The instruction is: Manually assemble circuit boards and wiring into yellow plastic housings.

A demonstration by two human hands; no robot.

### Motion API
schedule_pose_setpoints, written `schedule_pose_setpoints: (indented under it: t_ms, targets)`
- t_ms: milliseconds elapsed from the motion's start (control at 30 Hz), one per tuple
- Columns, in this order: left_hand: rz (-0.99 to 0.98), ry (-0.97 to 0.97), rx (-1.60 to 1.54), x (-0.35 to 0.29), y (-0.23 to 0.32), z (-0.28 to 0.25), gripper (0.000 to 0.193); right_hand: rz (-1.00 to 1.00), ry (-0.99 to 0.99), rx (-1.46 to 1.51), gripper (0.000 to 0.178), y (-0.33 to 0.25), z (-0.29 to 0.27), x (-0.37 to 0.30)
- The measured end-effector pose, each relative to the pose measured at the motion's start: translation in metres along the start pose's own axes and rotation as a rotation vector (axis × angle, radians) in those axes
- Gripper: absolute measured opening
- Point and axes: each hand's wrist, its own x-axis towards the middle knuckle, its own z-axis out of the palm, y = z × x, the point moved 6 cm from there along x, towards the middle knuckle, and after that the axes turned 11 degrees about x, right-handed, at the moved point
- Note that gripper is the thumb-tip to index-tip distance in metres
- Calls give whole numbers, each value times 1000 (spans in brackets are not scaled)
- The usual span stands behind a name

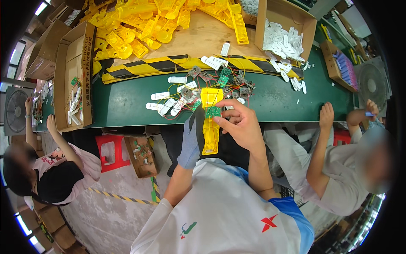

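My left hand (189,142), in a grey-blue and black glove, is wrapped round a long yellow plastic housing half (210,142) held upright at the table's front edge. A small green circuit board (213,111) lies against the inside of that housing. Thumb and fingers of my bare right hand (242,127) pinch the board at its right edge. Thin wires run from the board toward the parts behind. Just beyond are another green board (224,77), metal-framed components (245,91) with red and yellow wires, and white oval plastic pieces (160,96).
Many yellow housings (148,29) are heaped on a wooden board behind a black-and-yellow striped edge (165,65). Cardboard boxes stand left (86,76) and back right (308,25), the latter with white pieces (281,40). People (67,169) sit on both sides.
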Motion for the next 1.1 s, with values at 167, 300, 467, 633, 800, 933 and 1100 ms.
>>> schedule_pose_setpoints:
  t_ms: [167,300,467,633,800,933,1100]
  targets:
    - [18,-31,26,1,-3,-2,36,-3,37,-32,29,-1,0,-1]
    - [31,-17,33,0,-4,-2,36,-7,45,-41,29,2,-1,0]
    - [19,-9,63,6,-4,1,35,39,30,-11,29,4,0,3]
    - [26,65,237,5,0,-4,38,13,-3,-64,32,5,0,0]
    - [22,88,131,5,6,1,37,-48,1,83,46,0,0,-3]
    - [200,92,-19,3,21,12,48,-78,17,96,55,1,-2,-6]
    - [289,116,302,0,32,16,53,-93,108,39,49,3,-3,-6]
